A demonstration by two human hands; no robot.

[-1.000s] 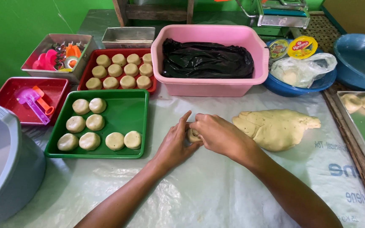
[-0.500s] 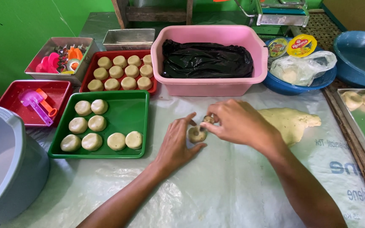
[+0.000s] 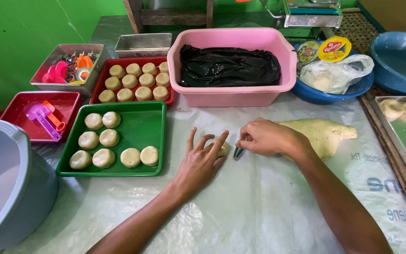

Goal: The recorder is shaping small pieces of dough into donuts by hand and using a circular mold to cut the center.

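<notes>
Left hand (image 3: 202, 162) flat, fingers spread open, pressing small dough piece (image 3: 222, 149) onto plastic-covered table (image 3: 259, 207); dough peeks out under its fingertips. Right hand (image 3: 271, 138) fingers closed, pinching small metal tool (image 3: 238, 152), tip just right of dough piece. Big dough lump (image 3: 327, 134) behind right fingers. Green tray (image 3: 139, 127) with 8 dough rounds left of left fingers.
</notes>
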